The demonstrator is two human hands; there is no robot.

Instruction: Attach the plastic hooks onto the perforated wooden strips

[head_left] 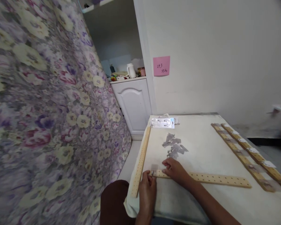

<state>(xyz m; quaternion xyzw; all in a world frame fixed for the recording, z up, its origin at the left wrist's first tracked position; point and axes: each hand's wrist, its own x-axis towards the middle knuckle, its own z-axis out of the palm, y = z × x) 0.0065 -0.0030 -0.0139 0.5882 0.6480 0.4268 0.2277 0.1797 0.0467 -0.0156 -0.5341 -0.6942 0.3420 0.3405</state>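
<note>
A pale wooden strip with rows of small holes [220, 179] lies across the near part of the table. My left hand [147, 190] is closed around its left end. By those fingertips, a small clear plastic piece [154, 167] sits on the strip with a bit of shiny metal at it. My right hand [175, 170] is over the strip just to the right, its fingers curled together; whatever they pinch is too small to make out. Beyond the right hand is a loose pile of small grey see-through plastic pieces [174, 146].
A second perforated strip [141, 162] runs along the table's left edge. On the right lie two wooden strips [239, 151] bearing attached pieces. A clear blister pack [162, 122] rests at the back. Floral curtain [67, 125] hangs left; a wall [213, 62] stands behind.
</note>
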